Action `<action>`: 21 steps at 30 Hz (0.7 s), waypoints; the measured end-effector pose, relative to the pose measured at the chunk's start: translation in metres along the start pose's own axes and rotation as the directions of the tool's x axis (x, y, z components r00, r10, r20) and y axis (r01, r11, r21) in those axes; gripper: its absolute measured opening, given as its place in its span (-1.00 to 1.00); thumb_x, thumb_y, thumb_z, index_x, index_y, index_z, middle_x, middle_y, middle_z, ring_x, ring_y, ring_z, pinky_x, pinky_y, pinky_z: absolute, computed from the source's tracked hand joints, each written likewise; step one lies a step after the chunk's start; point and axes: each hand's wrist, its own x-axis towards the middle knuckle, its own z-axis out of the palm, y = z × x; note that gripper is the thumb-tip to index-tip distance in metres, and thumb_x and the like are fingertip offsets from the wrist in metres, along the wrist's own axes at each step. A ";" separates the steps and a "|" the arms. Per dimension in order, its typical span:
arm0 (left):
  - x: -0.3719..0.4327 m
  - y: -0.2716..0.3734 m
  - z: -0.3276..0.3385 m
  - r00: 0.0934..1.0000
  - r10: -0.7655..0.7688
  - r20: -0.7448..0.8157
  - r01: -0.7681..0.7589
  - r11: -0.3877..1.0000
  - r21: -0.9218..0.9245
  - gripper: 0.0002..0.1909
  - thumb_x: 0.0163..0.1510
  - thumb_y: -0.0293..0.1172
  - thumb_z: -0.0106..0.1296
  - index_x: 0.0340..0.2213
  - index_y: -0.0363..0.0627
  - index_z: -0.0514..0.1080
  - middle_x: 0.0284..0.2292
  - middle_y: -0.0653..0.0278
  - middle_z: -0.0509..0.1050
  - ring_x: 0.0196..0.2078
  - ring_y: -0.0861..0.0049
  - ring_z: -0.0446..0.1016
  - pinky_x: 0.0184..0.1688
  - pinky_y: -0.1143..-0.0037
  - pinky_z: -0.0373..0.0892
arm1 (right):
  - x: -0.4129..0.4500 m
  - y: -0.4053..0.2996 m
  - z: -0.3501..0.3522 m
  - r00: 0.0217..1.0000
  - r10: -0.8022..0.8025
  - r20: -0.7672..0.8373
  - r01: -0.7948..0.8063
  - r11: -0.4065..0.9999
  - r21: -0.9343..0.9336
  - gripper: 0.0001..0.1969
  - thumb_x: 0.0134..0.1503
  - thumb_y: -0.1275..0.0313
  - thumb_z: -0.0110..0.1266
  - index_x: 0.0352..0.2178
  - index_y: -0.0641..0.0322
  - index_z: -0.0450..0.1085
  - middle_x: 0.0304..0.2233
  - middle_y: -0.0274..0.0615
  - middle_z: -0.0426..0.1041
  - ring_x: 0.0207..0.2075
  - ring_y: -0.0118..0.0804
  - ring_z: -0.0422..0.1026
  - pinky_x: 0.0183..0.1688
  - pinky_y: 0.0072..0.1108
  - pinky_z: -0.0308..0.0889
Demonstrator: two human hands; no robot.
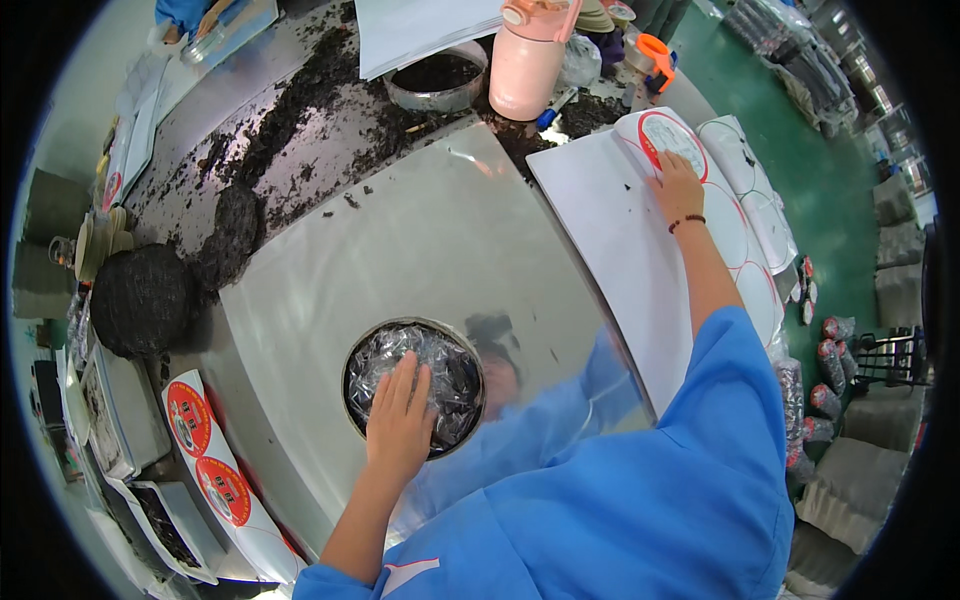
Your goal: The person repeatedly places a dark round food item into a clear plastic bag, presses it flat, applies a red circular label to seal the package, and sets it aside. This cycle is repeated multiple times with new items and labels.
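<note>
On the shiny metal sheet (420, 240) lies a round ring mould (346, 382) filled with crinkled clear plastic film (450, 360) over something dark. My left hand (401, 416) rests flat on the film, fingers extended. To the right, my right hand (679, 187) reaches to a round label with a red rim (679, 135) on a sheet of stickers; its fingertips touch the label's lower edge. Whether they pinch it cannot be told. White sheets (600, 225) lie beneath that sticker sheet.
A pink bottle (527, 67), a tub of dark material (439, 75) and an orange tape dispenser (656, 56) stand at the back. Dark round cakes (142, 300) lie left, above red round labels (225, 491) and white trays (180, 525). Another person's hands (206, 22) are at top left.
</note>
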 end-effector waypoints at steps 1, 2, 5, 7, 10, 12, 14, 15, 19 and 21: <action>-0.001 0.001 -0.002 1.000 -0.016 -0.001 0.016 1.000 -0.012 -0.31 -0.02 -0.39 0.13 0.15 -0.22 0.18 0.24 0.04 0.09 0.28 0.23 0.11 0.30 0.27 0.04 | 0.007 -0.003 0.000 0.995 -0.019 0.097 0.022 0.999 -0.035 -0.73 0.05 0.37 0.12 -0.22 0.26 0.44 -0.18 -0.15 0.51 -0.09 -0.13 0.44 -0.14 -0.35 0.41; -0.002 0.003 -0.004 1.000 -0.031 -0.001 0.031 0.999 -0.024 -0.31 -0.01 -0.38 0.12 0.16 -0.22 0.18 0.24 0.04 0.09 0.28 0.24 0.11 0.30 0.27 0.04 | 0.015 -0.006 0.000 0.980 -0.034 0.195 0.048 0.997 -0.068 -0.74 0.05 0.34 0.12 -0.25 0.25 0.46 -0.21 -0.15 0.52 -0.10 -0.13 0.45 -0.15 -0.36 0.42; -0.003 0.006 -0.008 0.999 -0.048 0.014 0.049 0.997 -0.060 -0.31 0.01 -0.35 0.10 0.17 -0.21 0.17 0.25 0.05 0.09 0.29 0.26 0.09 0.31 0.27 0.03 | 0.036 -0.011 -0.006 0.903 0.106 0.416 -0.024 0.980 -0.198 -0.81 0.07 0.34 0.08 -0.36 0.21 0.50 -0.32 -0.14 0.55 -0.20 -0.10 0.51 -0.20 -0.36 0.43; -0.002 0.005 -0.009 0.999 -0.042 0.000 0.042 0.997 -0.060 -0.33 0.01 -0.36 0.09 0.16 -0.22 0.18 0.24 0.06 0.10 0.28 0.26 0.10 0.31 0.28 0.03 | 0.042 0.004 -0.007 0.931 0.134 0.340 -0.102 0.989 -0.111 -0.79 0.09 0.30 0.04 -0.41 0.19 0.53 -0.38 -0.08 0.55 -0.27 -0.04 0.53 -0.22 -0.32 0.43; -0.001 -0.001 0.001 0.997 -0.030 -0.073 0.025 0.997 -0.069 -0.38 0.00 -0.41 0.09 0.12 -0.21 0.24 0.21 0.08 0.15 0.24 0.25 0.17 0.28 0.28 0.08 | 0.051 0.030 -0.007 0.932 0.222 0.288 -0.249 0.967 0.060 -0.72 0.15 0.22 -0.02 -0.37 0.17 0.51 -0.25 -0.04 0.53 -0.23 -0.02 0.52 -0.21 -0.27 0.43; -0.004 -0.005 0.008 0.986 -0.061 -0.152 0.044 0.993 -0.114 -0.44 -0.02 -0.44 0.11 0.06 -0.19 0.32 0.17 0.11 0.22 0.18 0.26 0.25 0.24 0.28 0.14 | 0.057 0.031 -0.013 0.908 0.244 0.341 -0.164 0.955 -0.248 -0.73 0.17 0.22 -0.04 -0.29 0.16 0.47 -0.24 -0.03 0.52 -0.23 0.02 0.51 -0.19 -0.26 0.42; -0.004 -0.005 0.009 0.964 -0.100 -0.247 0.049 0.977 -0.207 -0.52 -0.05 -0.44 0.14 -0.03 -0.15 0.40 0.08 0.19 0.32 0.11 0.31 0.32 0.17 0.30 0.21 | 0.054 0.036 -0.029 0.972 0.137 0.190 -0.108 0.982 -0.156 -0.72 0.25 0.23 -0.13 -0.23 0.23 0.35 -0.35 0.05 0.50 -0.25 0.10 0.48 -0.25 -0.17 0.39; -0.009 -0.005 0.009 0.944 -0.149 -0.294 0.077 0.967 -0.242 -0.56 -0.06 -0.45 0.16 -0.07 -0.12 0.44 0.04 0.23 0.37 0.07 0.34 0.35 0.13 0.31 0.24 | 0.049 -0.012 -0.073 0.979 0.085 0.184 -0.075 0.995 -0.063 -0.76 0.26 0.28 -0.14 -0.26 0.26 0.30 -0.36 0.11 0.48 -0.30 0.14 0.46 -0.32 -0.13 0.34; -0.009 0.001 0.013 0.864 -0.083 -0.497 0.060 0.996 -0.064 -0.68 -0.09 -0.43 0.20 -0.21 -0.07 0.52 -0.17 0.36 0.50 -0.06 0.42 0.43 0.06 0.32 0.24 | -0.067 -0.189 -0.222 0.998 0.003 0.069 -0.052 0.688 0.724 -0.75 0.31 0.36 -0.17 -0.15 0.32 0.36 -0.34 0.04 0.47 -0.33 0.00 0.45 -0.24 -0.44 0.35; -0.009 0.003 0.012 0.855 -0.042 -0.517 0.070 0.997 0.036 -0.65 -0.09 -0.40 0.20 -0.19 -0.06 0.50 -0.20 0.45 0.51 -0.06 0.51 0.43 0.11 0.31 0.19 | -0.111 -0.234 -0.212 0.941 -0.325 -0.095 0.281 0.592 0.755 -0.73 0.17 0.42 -0.05 -0.10 0.24 0.38 -0.07 0.14 0.36 -0.02 0.04 0.35 -0.02 -0.33 0.31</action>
